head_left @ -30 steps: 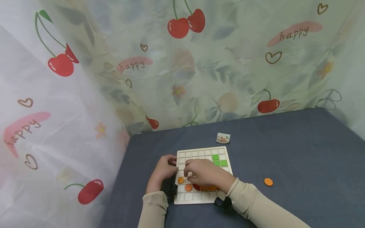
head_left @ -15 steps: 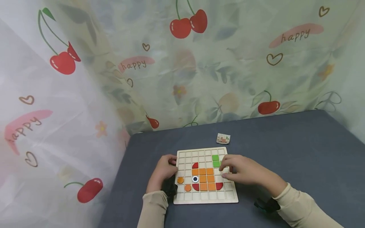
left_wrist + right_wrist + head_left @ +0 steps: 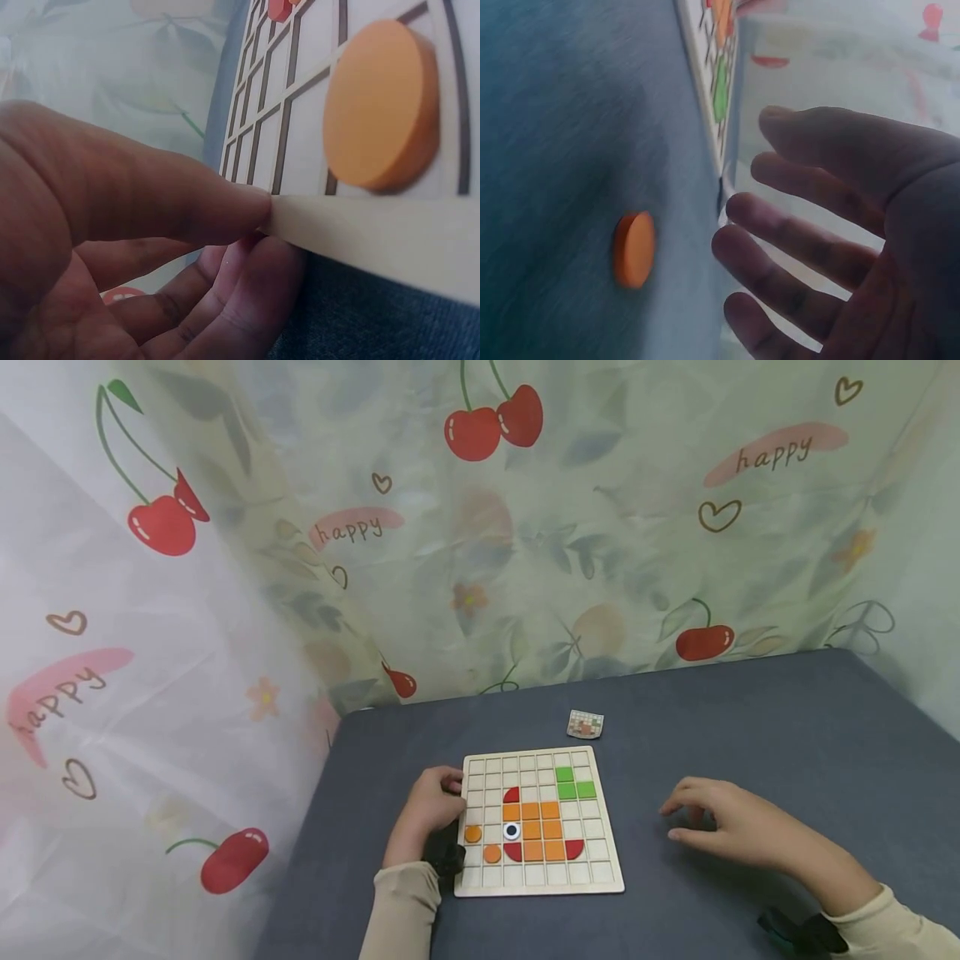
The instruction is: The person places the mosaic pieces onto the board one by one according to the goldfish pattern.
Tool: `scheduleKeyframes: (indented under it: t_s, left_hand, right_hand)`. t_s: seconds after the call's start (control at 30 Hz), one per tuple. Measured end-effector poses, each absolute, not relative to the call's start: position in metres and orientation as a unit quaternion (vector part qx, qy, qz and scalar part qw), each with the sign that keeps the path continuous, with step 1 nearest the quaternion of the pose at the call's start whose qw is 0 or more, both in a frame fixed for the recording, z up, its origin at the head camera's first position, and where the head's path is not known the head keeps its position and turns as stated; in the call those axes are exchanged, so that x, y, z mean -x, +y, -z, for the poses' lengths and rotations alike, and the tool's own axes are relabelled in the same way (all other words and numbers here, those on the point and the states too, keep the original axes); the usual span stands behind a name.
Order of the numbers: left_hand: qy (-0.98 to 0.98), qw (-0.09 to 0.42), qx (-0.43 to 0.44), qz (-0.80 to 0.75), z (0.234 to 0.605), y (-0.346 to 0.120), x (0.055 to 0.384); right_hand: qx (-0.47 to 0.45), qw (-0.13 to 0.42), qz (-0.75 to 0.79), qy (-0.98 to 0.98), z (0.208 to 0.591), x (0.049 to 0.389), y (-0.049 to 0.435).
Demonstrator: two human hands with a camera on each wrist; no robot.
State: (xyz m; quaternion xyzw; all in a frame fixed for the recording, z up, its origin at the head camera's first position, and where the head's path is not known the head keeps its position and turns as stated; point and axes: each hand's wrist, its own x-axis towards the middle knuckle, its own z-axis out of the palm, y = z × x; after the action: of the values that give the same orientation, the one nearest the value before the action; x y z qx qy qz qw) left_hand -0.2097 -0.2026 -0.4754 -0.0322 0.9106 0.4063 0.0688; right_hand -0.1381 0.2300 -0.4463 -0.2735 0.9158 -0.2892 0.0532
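My left hand (image 3: pixel 431 802) pinches the left edge of a wooden grid board (image 3: pixel 597 827), thumb above and a finger below in the left wrist view. Set in the board's cells are orange square tiles (image 3: pixel 532 831), red rounded pieces (image 3: pixel 574 849), a white-and-black eye disc (image 3: pixel 512 831), green squares (image 3: pixel 566 790) and two orange discs (image 3: pixel 492 854). Over the table to the right of the board hovers my right hand (image 3: pixel 735 822), fingers spread and holding nothing. A loose orange disc (image 3: pixel 635 250) lies near it in the right wrist view; the hand hides this disc in the head view.
A small picture card (image 3: pixel 585 724) lies behind the board. Dark blue cloth (image 3: pixel 750 718) covers the table. A printed curtain (image 3: pixel 570 543) hangs along the back and left sides.
My right hand has moved right, from over the board to beside it near the loose orange disc, uncovering the pieces. The left hand stays at the board's edge.
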Motion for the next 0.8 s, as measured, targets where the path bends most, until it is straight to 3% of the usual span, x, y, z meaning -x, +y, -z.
scheduleKeyframes:
  t_s: [0.37, 0.8]
  left_hand:
    - [0.908, 0.07, 0.038, -0.411, 0.476, -0.202, 0.21]
    - [0.907, 0.067, 0.032, -0.415, 0.477, -0.203, 0.21]
  right_hand:
    - [0.236, 0.077, 0.236, 0.939, 0.458, 0.13, 0.253]
    - [0.255, 0.095, 0.263, 0.926, 0.467, 0.128, 0.262]
